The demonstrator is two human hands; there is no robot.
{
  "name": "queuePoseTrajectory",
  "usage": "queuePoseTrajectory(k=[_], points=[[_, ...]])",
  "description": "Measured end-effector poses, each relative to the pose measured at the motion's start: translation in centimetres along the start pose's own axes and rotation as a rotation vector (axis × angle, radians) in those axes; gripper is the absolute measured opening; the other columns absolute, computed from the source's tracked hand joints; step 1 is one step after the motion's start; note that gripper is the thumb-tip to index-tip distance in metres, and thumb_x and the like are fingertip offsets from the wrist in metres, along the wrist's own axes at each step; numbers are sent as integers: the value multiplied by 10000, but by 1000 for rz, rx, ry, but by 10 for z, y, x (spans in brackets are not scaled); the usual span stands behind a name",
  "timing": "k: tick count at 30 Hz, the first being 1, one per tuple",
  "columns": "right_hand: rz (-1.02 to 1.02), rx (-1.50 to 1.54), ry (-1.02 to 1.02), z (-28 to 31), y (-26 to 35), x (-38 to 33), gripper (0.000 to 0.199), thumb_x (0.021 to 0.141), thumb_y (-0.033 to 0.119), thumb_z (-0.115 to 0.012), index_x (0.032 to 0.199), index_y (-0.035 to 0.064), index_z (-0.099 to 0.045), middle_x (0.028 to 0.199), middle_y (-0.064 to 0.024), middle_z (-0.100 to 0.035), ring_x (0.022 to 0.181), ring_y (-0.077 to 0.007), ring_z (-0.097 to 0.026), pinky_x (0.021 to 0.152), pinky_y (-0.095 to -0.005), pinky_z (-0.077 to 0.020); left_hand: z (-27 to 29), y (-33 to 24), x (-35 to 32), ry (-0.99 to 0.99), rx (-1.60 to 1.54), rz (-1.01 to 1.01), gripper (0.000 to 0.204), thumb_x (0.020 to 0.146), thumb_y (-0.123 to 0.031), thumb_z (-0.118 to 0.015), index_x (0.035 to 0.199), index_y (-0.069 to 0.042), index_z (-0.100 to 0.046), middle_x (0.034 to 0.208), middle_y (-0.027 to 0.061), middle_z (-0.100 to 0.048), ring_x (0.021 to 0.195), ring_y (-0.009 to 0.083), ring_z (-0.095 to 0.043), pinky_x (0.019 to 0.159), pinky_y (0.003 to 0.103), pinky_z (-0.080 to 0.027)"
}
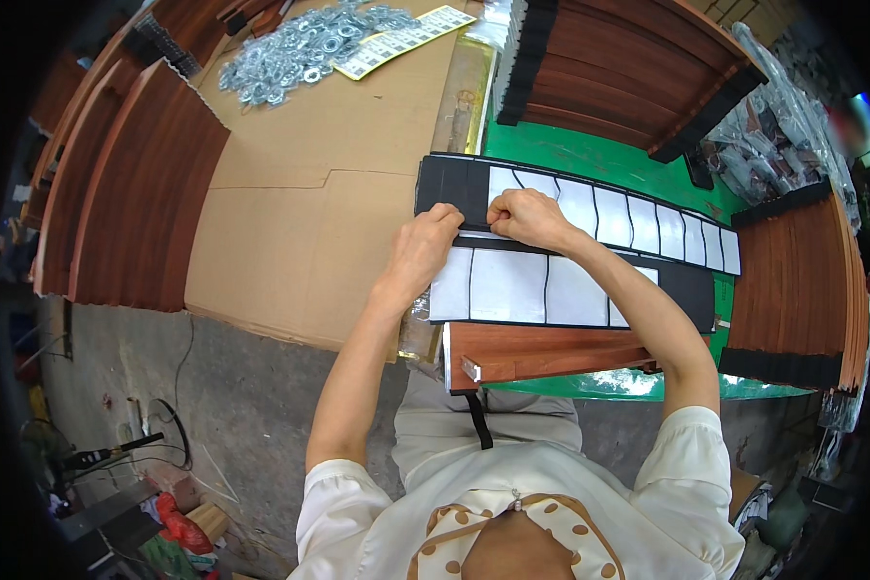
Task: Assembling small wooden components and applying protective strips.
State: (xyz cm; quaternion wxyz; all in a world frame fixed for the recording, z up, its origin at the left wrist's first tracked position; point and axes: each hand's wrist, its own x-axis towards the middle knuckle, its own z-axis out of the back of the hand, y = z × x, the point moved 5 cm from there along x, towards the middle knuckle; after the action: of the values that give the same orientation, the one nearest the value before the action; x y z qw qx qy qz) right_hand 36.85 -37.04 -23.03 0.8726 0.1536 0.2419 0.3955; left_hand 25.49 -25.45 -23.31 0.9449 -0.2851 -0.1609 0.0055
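Observation:
Two long sheets of black foam strips on white backing lie side by side on a green table top (pixel 590 159). The far sheet (pixel 638 217) has several white gaps where strips are gone. The near sheet (pixel 532 287) also shows white gaps. My left hand (pixel 423 249) and my right hand (pixel 527 217) meet at the seam between the sheets, fingers pinched on a thin black strip (pixel 478 240) there. A reddish wooden board (pixel 541 353) lies at the table's near edge, with a black strip (pixel 478 419) hanging from it.
A brown cardboard sheet (pixel 309 193) covers the left side, with a pile of metal washers (pixel 304 48) and a yellow sticker sheet (pixel 401 39) on it. Stacks of reddish wooden boards stand at left (pixel 135 184), top (pixel 628 68) and right (pixel 793 280). Plastic bags (pixel 773 126) lie at far right.

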Motion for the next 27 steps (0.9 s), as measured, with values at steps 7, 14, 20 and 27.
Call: queuePoseTrajectory(k=[7, 14, 20, 27], points=[[-64, 107, -22, 1, -3, -5, 154, 779, 181, -633, 872, 93, -718, 872, -68, -696, 823, -209, -646, 703, -357, -502, -3, 3, -3, 2, 19, -11, 169, 833, -67, -572, 986, -31, -633, 1066, 72, -610, 920, 281, -611, 766, 379, -502], [-252, 519, 63, -9, -11, -6, 237, 834, 208, -640, 970, 20, -689, 951, -113, -676, 913, -191, -616, 813, -320, -467, -4, 1, -2, -22, 42, -25, 226, 816, -51, -550, 1013, -58, -659, 1055, 79, -612, 922, 281, -615, 772, 378, -505], [-321, 779, 114, -10, -2, -14, 258, 838, 170, -645, 1034, 2, -663, 978, -118, -657, 942, -187, -589, 868, -310, -444, -5, 4, -8, -40, 81, -45, 257, 797, -56, -544, 1017, -78, -676, 1013, 84, -615, 922, 261, -612, 773, 366, -505], [-177, 830, 167, -19, 11, -10, 270, 860, 132, -611, 1098, 7, -631, 990, -84, -645, 885, -154, -586, 818, -266, -461, -15, 2, -5, 20, 94, -15, 258, 814, -63, -518, 1019, -79, -674, 1005, 65, -603, 933, 244, -593, 790, 362, -494]])
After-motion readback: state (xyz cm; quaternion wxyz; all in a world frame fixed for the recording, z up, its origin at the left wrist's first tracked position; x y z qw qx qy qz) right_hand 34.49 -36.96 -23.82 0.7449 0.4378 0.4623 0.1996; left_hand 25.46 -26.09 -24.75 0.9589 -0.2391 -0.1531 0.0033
